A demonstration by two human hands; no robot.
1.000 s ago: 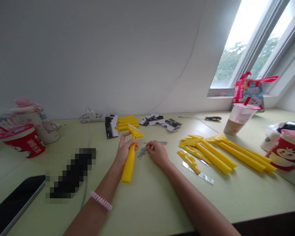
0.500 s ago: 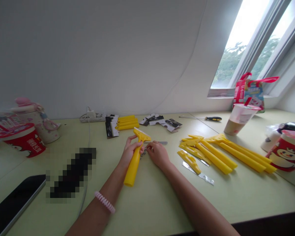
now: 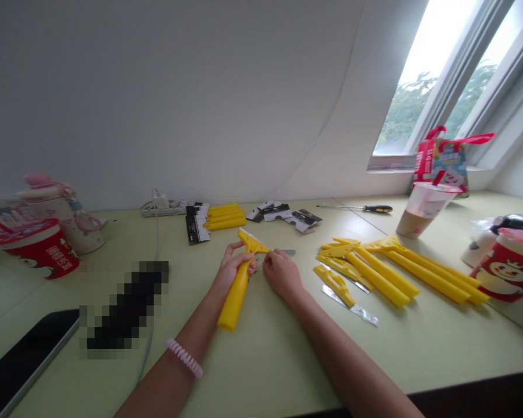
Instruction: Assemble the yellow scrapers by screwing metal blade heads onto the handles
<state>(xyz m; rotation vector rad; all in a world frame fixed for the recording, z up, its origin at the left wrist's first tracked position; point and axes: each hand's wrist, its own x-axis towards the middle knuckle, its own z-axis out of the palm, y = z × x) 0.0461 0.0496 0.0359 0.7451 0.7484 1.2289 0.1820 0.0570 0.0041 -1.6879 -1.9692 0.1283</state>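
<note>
Desk: one scraper in left hand

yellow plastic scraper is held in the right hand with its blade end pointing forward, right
No: the head view shows the yellow plastic scraper held in the left hand, not the right hand. Its blade end does point forward, as you said.

Room: sloped white wall behind the far edge of a pale green tabletop. Far right: angled double window, white frames, shallow sill, trees outside, bright daylight entering.
</note>
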